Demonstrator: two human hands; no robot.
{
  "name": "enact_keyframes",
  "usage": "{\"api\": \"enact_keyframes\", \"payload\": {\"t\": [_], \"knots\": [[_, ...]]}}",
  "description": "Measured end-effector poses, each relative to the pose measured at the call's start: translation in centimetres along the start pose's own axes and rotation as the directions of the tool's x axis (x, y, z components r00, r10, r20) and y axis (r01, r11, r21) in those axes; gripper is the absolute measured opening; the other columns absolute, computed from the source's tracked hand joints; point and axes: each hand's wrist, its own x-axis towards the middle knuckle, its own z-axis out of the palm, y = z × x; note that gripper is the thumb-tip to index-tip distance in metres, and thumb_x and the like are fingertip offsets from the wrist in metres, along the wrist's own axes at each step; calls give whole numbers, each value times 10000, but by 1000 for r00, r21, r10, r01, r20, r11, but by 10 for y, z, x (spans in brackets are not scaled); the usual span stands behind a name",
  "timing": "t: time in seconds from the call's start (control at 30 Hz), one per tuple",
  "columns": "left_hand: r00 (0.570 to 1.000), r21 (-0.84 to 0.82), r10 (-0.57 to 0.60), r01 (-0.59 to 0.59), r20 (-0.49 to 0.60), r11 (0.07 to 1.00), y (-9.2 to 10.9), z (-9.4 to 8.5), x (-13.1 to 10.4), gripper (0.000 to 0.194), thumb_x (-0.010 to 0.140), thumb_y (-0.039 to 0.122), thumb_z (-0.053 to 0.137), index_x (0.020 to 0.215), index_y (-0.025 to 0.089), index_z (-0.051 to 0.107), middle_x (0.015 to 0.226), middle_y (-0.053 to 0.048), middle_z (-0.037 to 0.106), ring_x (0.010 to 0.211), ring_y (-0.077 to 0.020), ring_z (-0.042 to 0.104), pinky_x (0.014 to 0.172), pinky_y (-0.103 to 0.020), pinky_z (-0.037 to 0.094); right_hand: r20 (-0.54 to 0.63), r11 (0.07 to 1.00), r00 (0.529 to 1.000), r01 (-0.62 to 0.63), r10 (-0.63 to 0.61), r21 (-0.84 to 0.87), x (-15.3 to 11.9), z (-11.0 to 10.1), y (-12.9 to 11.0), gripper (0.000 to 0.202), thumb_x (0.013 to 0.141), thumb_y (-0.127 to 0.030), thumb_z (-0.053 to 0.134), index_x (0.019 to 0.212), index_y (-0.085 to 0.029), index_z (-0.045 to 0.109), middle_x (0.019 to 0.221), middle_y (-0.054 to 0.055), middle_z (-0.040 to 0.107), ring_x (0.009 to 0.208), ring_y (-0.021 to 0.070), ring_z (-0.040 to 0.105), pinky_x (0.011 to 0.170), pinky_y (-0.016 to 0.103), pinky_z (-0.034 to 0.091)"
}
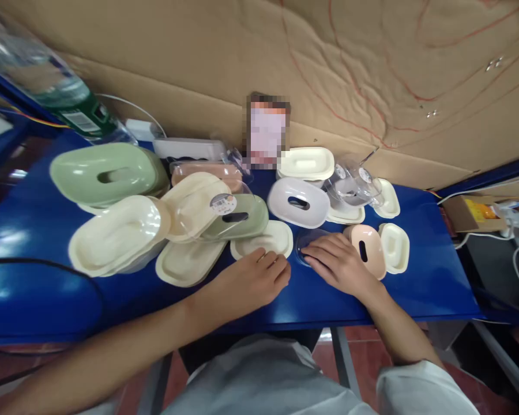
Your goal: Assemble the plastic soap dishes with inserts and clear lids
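Observation:
My left hand [266,275] is closed with curled fingers, just in front of a cream oval tray [266,237]. What its fingertips hold, if anything, is hidden. My right hand [339,262] reaches over a clear plastic cover [305,239] lying on the table, its fingers bent around the cover's right side. Right of that hand stands a peach oval piece with a slot [374,248]. Behind the cover is a lilac-white slotted piece [281,202]. A green slotted piece [257,214] lies behind my left hand, partly under a clear cover with a round label [223,203].
Large green slotted pieces [82,173] and cream trays [95,245] are stacked at left on the blue table [285,305]. A water bottle [78,109] leans behind them. A blurred-out upright device [267,129] rests against the cardboard [190,75]. More cream trays [394,249] stand at right.

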Motion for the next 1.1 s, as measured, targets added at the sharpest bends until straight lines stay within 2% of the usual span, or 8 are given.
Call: {"api": "enact_keyframes", "payload": {"t": [0.1, 0.3, 0.47, 0.63, 0.77, 0.83, 0.97, 1.1], "knots": [[1000, -36, 21, -20, 12, 999, 9, 7, 0, 182, 1047, 255, 646, 1159, 121, 697, 1116, -106, 710, 954, -244, 646, 841, -390, 490, -1, 1000, 1000, -18, 18, -21, 0, 0, 2, 158, 1074, -209, 655, 1209, -201, 736, 1073, 67, 797, 984, 229, 719, 890, 397, 520], [995, -252, 90, -95, -32, 963, 15, 12, 0, 110, 1038, 237, 656, 1102, 161, 704, 1070, -81, 694, 949, -219, 632, 907, -365, 495, -35, 995, 998, -51, 48, -90, 1, 0, 8, 145, 1084, -233, 644, 1185, -202, 744, 1085, 74, 804, 1007, 237, 722, 876, 394, 508], [985, -275, 154, -171, -82, 946, 20, 11, 0, 110, 1020, 163, 639, 1096, 181, 717, 1020, -60, 696, 894, -213, 636, 910, -365, 496, -53, 994, 996, -70, 65, -90, -2, 0, 9, 176, 1085, -243, 632, 1220, -229, 744, 1113, 72, 808, 1026, 241, 741, 898, 404, 531], [984, -260, 118, -148, -130, 954, 16, 6, 1, 124, 1006, 160, 672, 1114, 185, 728, 1067, -74, 732, 924, -220, 668, 882, -368, 483, -218, 982, 970, -133, 102, -132, -3, 3, 10, 485, 1055, -271, 664, 1532, -293, 582, 1441, 124, 706, 1334, 326, 661, 1110, 515, 517], [987, -256, 107, -135, -122, 957, 14, 7, 2, 111, 996, 160, 689, 1097, 182, 729, 1097, -84, 744, 934, -225, 681, 889, -376, 480, -136, 967, 982, -159, 133, -201, 2, 9, 11, 631, 1071, -322, 657, 1654, -289, 420, 1613, 145, 583, 1479, 358, 548, 1177, 564, 442], [986, -259, 119, -145, -115, 955, 13, 7, 3, 115, 988, 152, 694, 1095, 179, 727, 1081, -82, 745, 922, -223, 684, 890, -377, 488, -107, 962, 984, -163, 142, -217, 4, 11, 11, 573, 1073, -329, 660, 1613, -279, 476, 1557, 133, 638, 1448, 352, 572, 1163, 547, 432], [988, -202, 111, -132, -109, 971, 12, -1, 4, 113, 993, 146, 680, 1091, 177, 727, 1067, -74, 747, 897, -223, 692, 870, -386, 519, -193, 958, 974, -164, 120, -233, 6, 13, 10, 339, 1070, -231, 653, 1407, -269, 658, 1343, 91, 766, 1296, 301, 667, 1090, 467, 444], [992, -189, -46, 22, -121, 982, 22, -14, -13, 216, 1009, 133, 652, 1207, 185, 721, 1233, -106, 750, 1045, -248, 717, 968, -421, 549, -288, 966, 953, -154, 90, -210, 2, 8, 7, 277, 1073, -180, 623, 1324, -276, 692, 1222, 64, 803, 1196, 272, 711, 1049, 444, 464]]}}
